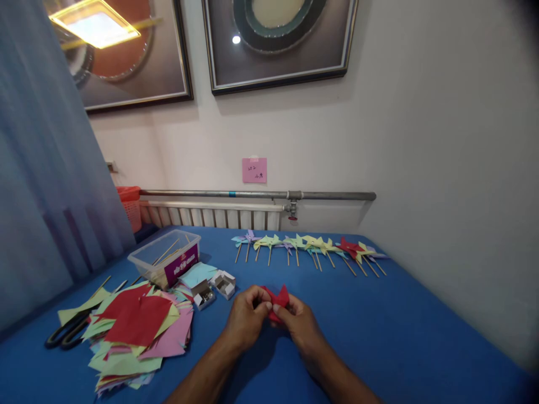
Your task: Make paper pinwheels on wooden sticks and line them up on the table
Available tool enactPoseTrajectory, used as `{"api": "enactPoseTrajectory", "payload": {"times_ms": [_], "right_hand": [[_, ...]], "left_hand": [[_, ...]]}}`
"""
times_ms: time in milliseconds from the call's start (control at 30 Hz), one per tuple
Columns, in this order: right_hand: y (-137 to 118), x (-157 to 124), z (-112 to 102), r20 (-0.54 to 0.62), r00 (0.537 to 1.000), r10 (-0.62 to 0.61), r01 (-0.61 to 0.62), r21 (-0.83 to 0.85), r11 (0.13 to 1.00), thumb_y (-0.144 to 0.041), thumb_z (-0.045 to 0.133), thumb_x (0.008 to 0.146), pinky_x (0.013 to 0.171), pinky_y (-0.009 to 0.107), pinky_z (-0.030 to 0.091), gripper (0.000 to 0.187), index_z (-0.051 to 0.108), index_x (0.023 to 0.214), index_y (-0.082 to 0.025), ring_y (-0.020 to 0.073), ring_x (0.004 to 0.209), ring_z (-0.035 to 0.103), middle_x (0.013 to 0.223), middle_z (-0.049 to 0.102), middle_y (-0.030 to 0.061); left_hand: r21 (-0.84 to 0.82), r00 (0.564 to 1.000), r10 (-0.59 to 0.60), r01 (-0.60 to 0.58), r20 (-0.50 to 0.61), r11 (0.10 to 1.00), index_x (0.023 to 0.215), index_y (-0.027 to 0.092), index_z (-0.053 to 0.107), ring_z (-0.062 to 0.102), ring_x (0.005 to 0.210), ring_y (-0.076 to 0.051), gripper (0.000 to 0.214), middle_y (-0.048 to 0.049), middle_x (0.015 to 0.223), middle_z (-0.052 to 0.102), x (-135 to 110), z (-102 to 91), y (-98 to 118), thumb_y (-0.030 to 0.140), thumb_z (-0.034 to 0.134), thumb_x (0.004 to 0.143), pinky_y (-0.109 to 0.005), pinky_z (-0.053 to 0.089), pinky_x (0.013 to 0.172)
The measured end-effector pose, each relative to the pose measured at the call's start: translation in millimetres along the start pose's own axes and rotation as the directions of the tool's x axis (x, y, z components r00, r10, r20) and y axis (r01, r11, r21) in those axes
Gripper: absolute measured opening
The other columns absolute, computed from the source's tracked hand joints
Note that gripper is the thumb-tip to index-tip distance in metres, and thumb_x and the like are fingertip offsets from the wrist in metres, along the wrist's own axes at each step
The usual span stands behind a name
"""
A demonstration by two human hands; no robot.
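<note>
Between my two hands is a red paper pinwheel (281,298) with its corners folded in, held a little above the blue tabletop (379,348). My left hand (249,315) pinches its left side, thumb near the centre. On the right side, my right hand (300,321) grips the paper, its thumb also at the middle. Both sets of fingertips nearly meet there, and what lies under the thumbs is hidden. Two small open boxes (224,284) stand left of my left hand; the nearer box (204,294) holds small metallic pieces.
At left lies a pile of coloured paper squares (138,320) with black-handled scissors (67,331) beside it. Behind stands a clear plastic tub (145,255) containing wooden sticks. Several finished pinwheels on sticks (297,242) line the back edge. A blue curtain (50,168) hangs at left.
</note>
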State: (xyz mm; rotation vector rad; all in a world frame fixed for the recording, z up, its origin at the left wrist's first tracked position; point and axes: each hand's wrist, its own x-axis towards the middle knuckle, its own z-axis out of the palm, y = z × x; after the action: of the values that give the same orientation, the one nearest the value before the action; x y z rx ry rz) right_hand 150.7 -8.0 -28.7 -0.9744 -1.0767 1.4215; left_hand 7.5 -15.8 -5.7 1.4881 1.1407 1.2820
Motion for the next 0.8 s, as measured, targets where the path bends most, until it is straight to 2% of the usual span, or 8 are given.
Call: {"api": "enactPoseTrajectory", "payload": {"times_ms": [400,800], "right_hand": [[4.4,-0.1,-2.8,0.0,0.999,-0.042,0.042,-0.107,0.993,-0.045,0.08,0.069,0.068,0.033,0.056,0.034,0.073,0.087,-0.018,0.0208,0.072,0.067,0.077,0.073,0.0041],[2.8,-0.2,-3.7,0.058,0.997,-0.045,0.047,-0.037,0.998,-0.047,0.084,0.067,0.068,0.031,0.052,0.035,0.072,0.083,-0.018,0.0175,0.068,0.062,0.073,0.068,0.0007]], "left_hand": [[0.016,1.0,-0.02,0.02,-0.004,1.0,0.068,0.02,0.057,0.054,0.061,-0.013,0.005,0.0036,0.063,0.059,-2.7,3.7,6.1,0.017,0.057,0.071,-0.024,0.041,0.059],[0.045,1.0,-0.004,0.004,0.005,0.999,0.069,0.02,0.057,0.055,0.062,-0.014,0.004,0.0029,0.065,0.06,-1.0,1.8,2.2,0.019,0.056,0.073,-0.024,0.041,0.061]]}}
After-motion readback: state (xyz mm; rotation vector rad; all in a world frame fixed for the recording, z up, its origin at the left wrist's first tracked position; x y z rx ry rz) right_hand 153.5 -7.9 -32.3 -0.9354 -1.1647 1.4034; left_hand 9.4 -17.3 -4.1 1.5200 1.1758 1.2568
